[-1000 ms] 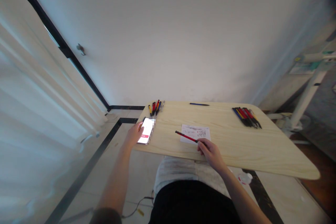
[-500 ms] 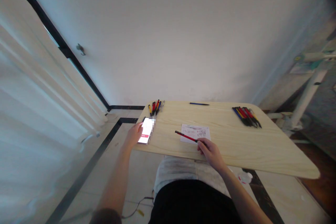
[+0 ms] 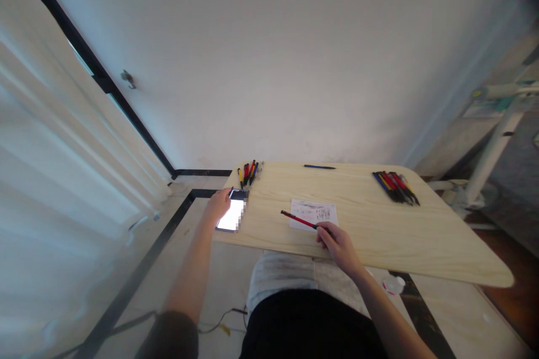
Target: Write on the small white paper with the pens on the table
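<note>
1. Pen [image 3: 298,219], red and black, sits clamped by one end in the right hand [image 3: 337,244], the rest jutting leftward across the view of the paper [image 3: 314,212]
2. Left hand [image 3: 218,205] touches the phone [image 3: 230,216] at the table's [image 3: 379,241] left end; its grip cannot be told
3. One phone, one paper, one blue pen [image 3: 320,167] at the far edge; two pen groups, left [image 3: 246,174] and right [image 3: 394,187], too crowded to count

Top, one: black, unpatterned where visible, curved lower edge, bottom centre of frame [image 3: 311,325]. Sleeve, one: dark, short, ending near the elbow, lower left [image 3: 174,334]. Trousers, one pair: pale grey-white, creased, faintly mottled, central seam, above the top in frame [image 3: 290,275]. Left hand [image 3: 218,206] and right hand [image 3: 334,241]: bare, ungloved. Forearms: uncovered.
</note>
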Action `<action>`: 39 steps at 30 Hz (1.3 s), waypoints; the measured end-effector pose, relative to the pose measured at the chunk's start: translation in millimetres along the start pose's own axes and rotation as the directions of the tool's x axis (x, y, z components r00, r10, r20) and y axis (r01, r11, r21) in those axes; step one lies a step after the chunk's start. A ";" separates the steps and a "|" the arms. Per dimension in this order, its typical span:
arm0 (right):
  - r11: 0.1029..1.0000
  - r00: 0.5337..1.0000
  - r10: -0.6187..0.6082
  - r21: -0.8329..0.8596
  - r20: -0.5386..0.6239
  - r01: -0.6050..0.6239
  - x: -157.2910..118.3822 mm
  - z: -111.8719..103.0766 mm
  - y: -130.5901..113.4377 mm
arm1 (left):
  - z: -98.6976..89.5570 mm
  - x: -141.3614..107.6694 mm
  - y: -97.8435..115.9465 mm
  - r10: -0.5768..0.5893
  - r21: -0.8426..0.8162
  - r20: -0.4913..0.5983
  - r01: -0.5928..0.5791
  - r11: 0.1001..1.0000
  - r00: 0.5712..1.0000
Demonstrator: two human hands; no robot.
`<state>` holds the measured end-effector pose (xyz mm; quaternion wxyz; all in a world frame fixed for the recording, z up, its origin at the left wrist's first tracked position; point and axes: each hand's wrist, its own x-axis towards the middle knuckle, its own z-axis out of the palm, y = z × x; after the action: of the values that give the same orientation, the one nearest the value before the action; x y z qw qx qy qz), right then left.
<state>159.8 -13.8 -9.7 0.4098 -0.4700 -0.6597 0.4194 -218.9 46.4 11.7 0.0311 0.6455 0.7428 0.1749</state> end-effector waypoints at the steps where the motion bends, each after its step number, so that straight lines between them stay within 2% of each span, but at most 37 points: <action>1: 1.000 1.000 0.001 0.001 -0.001 -0.001 0.0 0.1 0.1 | 0.0 1.0 -0.4 -0.005 -0.005 0.001 0.005 1.000 1.000; 4: 1.000 1.000 -0.002 0.003 -0.003 0.002 -0.3 0.3 -0.3 | -0.7 -0.4 -2.1 -0.019 -0.010 0.004 0.019 1.000 1.000; 8: 1.000 1.000 -0.003 0.014 0.004 0.003 -0.8 0.5 -0.3 | -0.8 -6.4 -3.6 0.022 -0.009 -0.005 -0.022 1.000 1.000; 20: 1.000 1.000 -0.015 -0.005 0.001 0.015 -0.3 -0.3 1.7 | 6.1 -8.3 -7.1 0.055 -0.015 -0.076 -0.056 0.998 0.996; 28: 1.000 1.000 -0.010 -0.003 0.008 0.011 -1.0 0.0 1.8 | 5.3 -10.2 -9.3 0.096 -0.045 -0.057 -0.099 0.994 0.994; 39: 1.000 1.000 -0.010 0.008 0.002 0.010 -0.4 0.6 4.3 | 0.3 -11.4 -10.0 0.048 -0.126 -0.018 -0.050 0.991 0.999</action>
<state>160.5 -13.4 -14.0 0.4131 -0.4648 -0.6608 0.4203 -226.4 34.4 6.4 0.0621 0.6591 0.7142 0.2272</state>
